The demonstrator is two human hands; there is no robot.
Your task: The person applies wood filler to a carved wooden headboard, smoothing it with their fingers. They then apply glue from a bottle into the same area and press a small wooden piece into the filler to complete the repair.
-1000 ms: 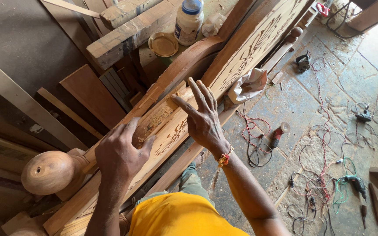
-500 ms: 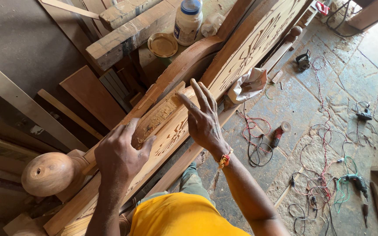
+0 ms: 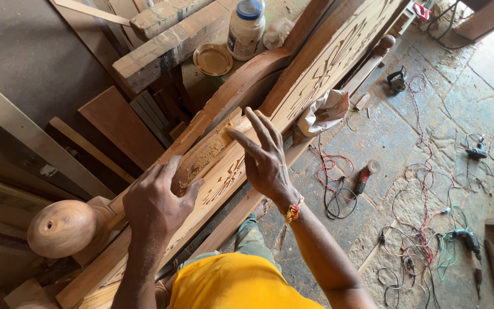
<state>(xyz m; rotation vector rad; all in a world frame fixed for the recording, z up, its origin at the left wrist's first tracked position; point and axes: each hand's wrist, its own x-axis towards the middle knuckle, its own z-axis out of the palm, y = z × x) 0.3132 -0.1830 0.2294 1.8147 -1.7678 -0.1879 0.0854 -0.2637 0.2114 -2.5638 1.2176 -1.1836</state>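
Note:
A long carved wooden panel (image 3: 327, 63) runs diagonally from lower left to upper right. A curved wooden piece (image 3: 224, 109) with sawdust in its hollow lies along the panel's upper edge. My left hand (image 3: 158, 200) grips the lower part of that curved piece, fingers wrapped over its edge. My right hand (image 3: 267, 157) is flat and spread, fingertips resting against the panel and the curved piece a little further up. A round wooden knob (image 3: 64, 228) sits at the lower left end.
A white plastic bottle (image 3: 246, 28) and a round yellow lid (image 3: 212, 58) stand on a workbench at the top. Planks lean at the left. Tangled cables (image 3: 418, 229), a drill (image 3: 467, 240) and other power tools litter the stone floor at right.
Both hands keep nearly the same places on the wood; my right hand's fingers have shifted slightly along the panel.

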